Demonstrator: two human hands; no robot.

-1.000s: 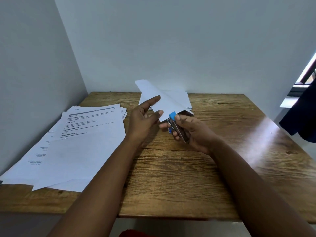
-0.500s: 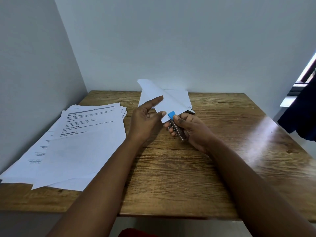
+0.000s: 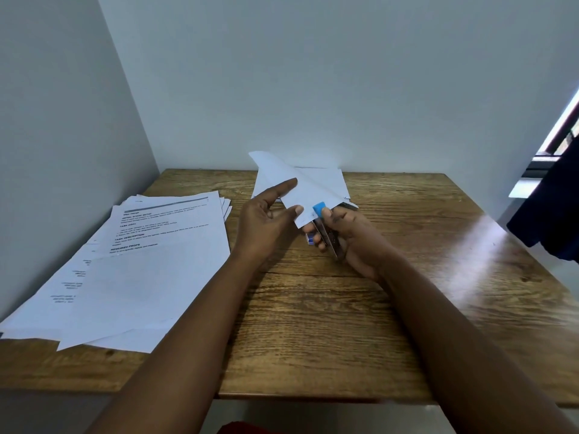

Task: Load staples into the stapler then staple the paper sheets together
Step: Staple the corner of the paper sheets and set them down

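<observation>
Head view showed me the wooden bench [image 3: 313,324] set into a corner, with one wall along its left edge and another along its far edge, so the only open sides were the near edge and the right. A fanned pile of printed pages [image 3: 131,270] filled the left part and overhung the near-left edge, while the middle and right of the bench lay bare, leaving plenty of room for moving there. My right hand [image 3: 351,242] was closed around the stapler [image 3: 326,228], its blue tip pointing away from me and set over the near corner of the paper sheets [image 3: 300,189]. Those sheets sat at the far middle of the bench, their top sheet lifted and tilted. My left hand [image 3: 266,220] was open, forefinger and thumb touching the lifted sheet's left edge. Whether the stapler was pressed shut on the corner I could not tell. Compared with half a second earlier, little had changed: the hands and sheets were in nearly the same place, the stapler nudged only slightly.
</observation>
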